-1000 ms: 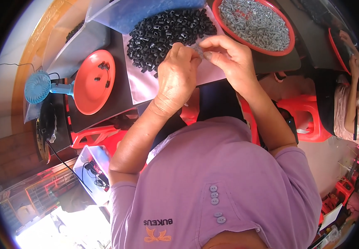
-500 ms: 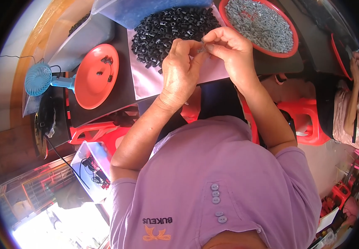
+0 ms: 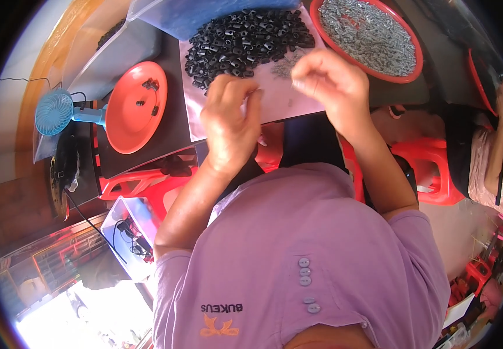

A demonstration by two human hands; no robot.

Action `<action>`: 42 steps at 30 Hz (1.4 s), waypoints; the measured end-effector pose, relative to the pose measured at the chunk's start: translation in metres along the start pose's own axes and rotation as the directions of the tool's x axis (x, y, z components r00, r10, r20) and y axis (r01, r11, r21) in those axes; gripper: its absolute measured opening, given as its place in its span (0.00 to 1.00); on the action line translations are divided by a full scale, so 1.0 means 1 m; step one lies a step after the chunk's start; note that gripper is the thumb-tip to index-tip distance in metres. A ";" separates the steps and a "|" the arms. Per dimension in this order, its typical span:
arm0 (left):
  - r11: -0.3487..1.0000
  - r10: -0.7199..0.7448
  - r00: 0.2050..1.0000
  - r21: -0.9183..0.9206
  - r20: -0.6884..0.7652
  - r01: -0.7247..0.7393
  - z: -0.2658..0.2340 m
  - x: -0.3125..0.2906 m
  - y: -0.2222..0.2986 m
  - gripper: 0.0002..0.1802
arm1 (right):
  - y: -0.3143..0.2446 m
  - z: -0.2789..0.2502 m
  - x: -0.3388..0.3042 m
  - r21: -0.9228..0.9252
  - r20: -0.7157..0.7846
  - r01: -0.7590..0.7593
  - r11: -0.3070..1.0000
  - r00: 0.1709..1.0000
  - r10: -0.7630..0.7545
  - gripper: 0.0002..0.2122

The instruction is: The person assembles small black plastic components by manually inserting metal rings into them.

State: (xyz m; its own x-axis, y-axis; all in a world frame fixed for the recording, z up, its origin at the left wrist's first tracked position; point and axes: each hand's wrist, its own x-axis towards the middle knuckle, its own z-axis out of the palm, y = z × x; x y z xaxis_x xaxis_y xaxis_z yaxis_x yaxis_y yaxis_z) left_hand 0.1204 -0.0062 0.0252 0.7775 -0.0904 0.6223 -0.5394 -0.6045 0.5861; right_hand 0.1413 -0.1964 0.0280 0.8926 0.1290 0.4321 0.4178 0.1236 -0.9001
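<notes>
My left hand (image 3: 231,119) hovers over the near left part of a pink cloth (image 3: 275,99), below a heap of small black hollow plastic pieces (image 3: 240,43). Its fingers are curled and the thumb tip comes close to the forefinger; what it holds, if anything, is too blurred to make out. To the right, my right hand (image 3: 336,84) is raised over the cloth's right edge, thumb and forefinger bent together, with nothing nameable between them. Beside its fingertips lies a small scatter of thin metal pieces (image 3: 283,67). One tiny piece (image 3: 290,102) rests alone nearer me.
A red basin (image 3: 419,61) full of small silvery metal parts stands far right. On the left are an orange-red plate (image 3: 126,125) with a few black pieces and a blue fan (image 3: 53,111). A translucent bin (image 3: 176,14) lies behind the heap. Another person's arm (image 3: 496,145) shows far right.
My hands were together over the cloth, fingers meeting on a small metal piece. They have parted: the left moved left and nearer, the right slightly right and nearer, uncovering the metal scatter.
</notes>
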 end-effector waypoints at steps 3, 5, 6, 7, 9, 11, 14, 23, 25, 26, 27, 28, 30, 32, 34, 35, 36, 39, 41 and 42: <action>0.978 -0.062 0.998 0.201 -0.019 0.065 -0.024 -0.013 -0.017 0.08 | -0.008 0.003 -0.006 -0.273 0.318 0.233 0.933 0.937 -0.141 0.06; 0.974 -0.114 0.993 0.196 -0.006 0.113 -0.033 -0.017 -0.024 0.08 | 0.008 0.007 -0.006 -0.313 0.315 0.319 0.895 0.923 -0.219 0.08; 0.968 -0.146 0.989 0.205 0.004 0.142 -0.037 -0.018 -0.022 0.08 | 0.009 0.007 -0.002 -0.363 0.295 0.340 0.867 0.925 -0.239 0.08; 0.968 -0.147 0.989 0.206 -0.003 0.144 -0.039 -0.018 -0.023 0.08 | 0.009 0.005 0.002 -0.414 0.274 0.358 0.837 0.926 -0.260 0.08; 0.970 -0.120 0.993 0.211 -0.013 0.120 -0.042 -0.016 -0.024 0.09 | 0.013 0.004 0.010 -0.463 0.249 0.384 0.799 0.921 -0.298 0.08; 0.970 -0.090 0.996 0.227 -0.010 0.090 -0.042 -0.015 -0.023 0.09 | 0.014 0.005 0.011 -0.465 0.170 0.301 0.832 0.953 -0.250 0.05; 0.972 -0.053 0.999 0.230 0.000 0.051 -0.039 -0.013 -0.024 0.09 | 0.007 0.019 0.009 -0.361 0.190 0.310 0.879 0.948 -0.256 0.06; 0.938 -0.058 0.997 0.345 0.052 0.036 -0.039 -0.007 -0.037 0.07 | 0.024 0.033 0.009 -0.361 0.202 0.292 0.886 0.952 -0.231 0.07; 0.943 -0.074 0.995 0.330 0.060 0.050 -0.042 -0.009 -0.035 0.06 | 0.030 0.028 0.014 -0.399 0.137 0.262 0.879 0.965 -0.225 0.07; 0.948 -0.090 0.994 0.312 0.069 0.064 -0.043 -0.010 -0.035 0.06 | 0.029 0.028 0.015 -0.398 0.138 0.262 0.879 0.964 -0.225 0.07; 0.947 -0.091 0.993 0.314 0.068 0.065 -0.044 -0.009 -0.034 0.06 | 0.028 0.029 0.015 -0.364 0.122 0.247 0.898 0.969 -0.217 0.07; 0.942 -0.082 0.991 0.332 0.109 0.041 -0.046 -0.006 -0.034 0.06 | 0.027 0.029 0.015 -0.329 0.106 0.231 0.916 0.972 -0.207 0.07; 0.935 -0.078 0.985 0.354 0.151 0.020 -0.048 -0.006 -0.036 0.06 | 0.026 0.033 0.011 -0.255 0.104 0.198 0.946 0.979 -0.177 0.07; 0.934 -0.053 0.988 0.357 0.147 -0.003 -0.049 -0.006 -0.040 0.05 | 0.026 0.035 0.009 -0.179 0.105 0.167 0.970 0.983 -0.149 0.06; 0.925 -0.022 0.990 0.378 0.138 -0.032 -0.049 -0.008 -0.042 0.05 | 0.028 0.035 0.007 -0.186 0.120 0.144 0.972 0.985 -0.123 0.06; 0.917 0.007 0.991 0.393 0.135 -0.060 -0.048 -0.008 -0.043 0.05 | 0.026 0.036 0.007 -0.184 0.122 0.144 0.972 0.985 -0.123 0.06; 0.917 0.006 0.991 0.395 0.133 -0.058 -0.047 -0.008 -0.042 0.05 | 0.020 0.038 0.007 -0.169 0.137 0.161 0.972 0.981 -0.139 0.06; 0.908 0.020 0.991 0.412 0.129 -0.072 -0.047 -0.010 -0.040 0.05 | 0.012 0.042 0.004 -0.187 0.233 0.282 0.941 0.943 -0.236 0.06; 0.933 -0.015 0.994 0.360 0.106 -0.025 -0.048 -0.009 -0.039 0.05 | 0.015 0.042 -0.001 -0.177 0.276 0.277 0.944 0.935 -0.222 0.06; 0.934 -0.015 0.994 0.357 0.106 -0.024 -0.048 -0.009 -0.038 0.05 | 0.019 0.041 -0.002 -0.204 0.281 0.299 0.932 0.930 -0.237 0.06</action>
State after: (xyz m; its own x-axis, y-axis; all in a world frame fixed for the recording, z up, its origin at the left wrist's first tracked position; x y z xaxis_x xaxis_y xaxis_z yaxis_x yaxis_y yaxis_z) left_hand 0.1187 0.0556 0.0219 0.8151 -0.1646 0.5554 -0.4071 -0.8449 0.3470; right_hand 0.1401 -0.1540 0.0126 0.6833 0.3671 0.6311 0.6913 -0.0470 -0.7211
